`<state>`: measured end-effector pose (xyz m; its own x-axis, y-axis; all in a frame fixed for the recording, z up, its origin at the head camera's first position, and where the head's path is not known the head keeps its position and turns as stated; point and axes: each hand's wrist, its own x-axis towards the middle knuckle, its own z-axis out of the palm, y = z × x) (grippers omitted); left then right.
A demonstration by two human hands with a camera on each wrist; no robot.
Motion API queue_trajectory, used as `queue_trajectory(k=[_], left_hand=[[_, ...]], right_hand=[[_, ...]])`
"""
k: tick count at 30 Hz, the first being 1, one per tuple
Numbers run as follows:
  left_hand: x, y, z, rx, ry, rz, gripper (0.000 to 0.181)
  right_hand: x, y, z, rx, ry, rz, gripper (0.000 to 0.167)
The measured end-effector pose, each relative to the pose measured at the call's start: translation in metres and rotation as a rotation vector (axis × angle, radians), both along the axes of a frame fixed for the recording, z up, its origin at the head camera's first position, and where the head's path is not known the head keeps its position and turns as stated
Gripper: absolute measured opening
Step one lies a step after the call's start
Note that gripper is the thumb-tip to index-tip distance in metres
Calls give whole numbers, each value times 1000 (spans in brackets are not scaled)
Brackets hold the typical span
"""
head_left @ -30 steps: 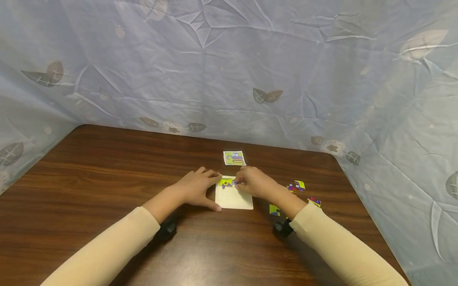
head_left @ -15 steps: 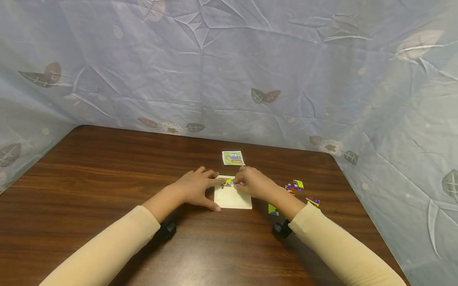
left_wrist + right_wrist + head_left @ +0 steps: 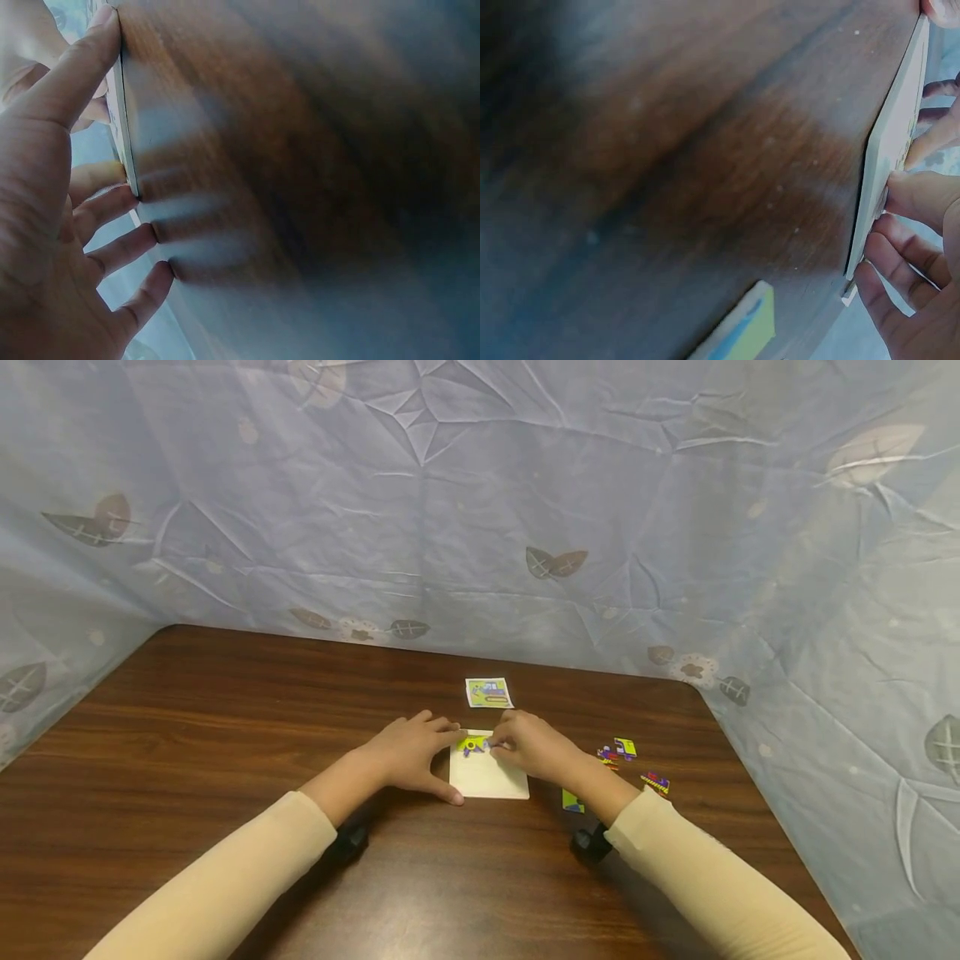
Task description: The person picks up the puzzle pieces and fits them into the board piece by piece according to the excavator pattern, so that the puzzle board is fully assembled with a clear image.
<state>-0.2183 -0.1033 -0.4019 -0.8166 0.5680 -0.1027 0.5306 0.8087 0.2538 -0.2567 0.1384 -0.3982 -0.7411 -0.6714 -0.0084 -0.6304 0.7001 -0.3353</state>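
A pale square puzzle board [image 3: 489,781] lies flat on the brown table. Yellow puzzle pieces [image 3: 472,745] with a purple shape sit along its upper left part. My left hand [image 3: 408,754] spreads round the board's left side, thumb at the near corner and index finger at the far corner; the left wrist view shows its other fingertips [image 3: 166,271] on the table. At the board's upper right, my right hand [image 3: 534,745] pinches a small puzzle piece [image 3: 487,745], mostly hidden by the fingers. In the right wrist view, the thumb [image 3: 919,195] presses at the board's face.
Behind the board lies a printed picture card [image 3: 489,693] of an excavator. Loose puzzle pieces [image 3: 626,747] are scattered to the right, with a striped one [image 3: 656,782] farther out and a yellow-blue one [image 3: 573,800] beside the right forearm. A patterned curtain [image 3: 420,527] encloses the table.
Half a second ago my left index finger reached over the yellow pieces; it has drawn back to the board's far left corner. The right hand stays almost in place, pinching at the same spot.
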Motion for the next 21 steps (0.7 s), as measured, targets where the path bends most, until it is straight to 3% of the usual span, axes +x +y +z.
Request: queue_trajectory(k=[11,14,18,21], left_hand=[[0,0,-1,12,-8,13,108],[0,1,-1,14,-12,11,108],[0,1,1,20,-20,15,108],[0,1,2,25,-25,22,109]], right_hand=[[1,1,-6,21,26,-9,13],[-1,5,-6,24,34,20,16],[-2,17,1,-27,14,82,24],[-2,30,7,-85,-5,86,29]])
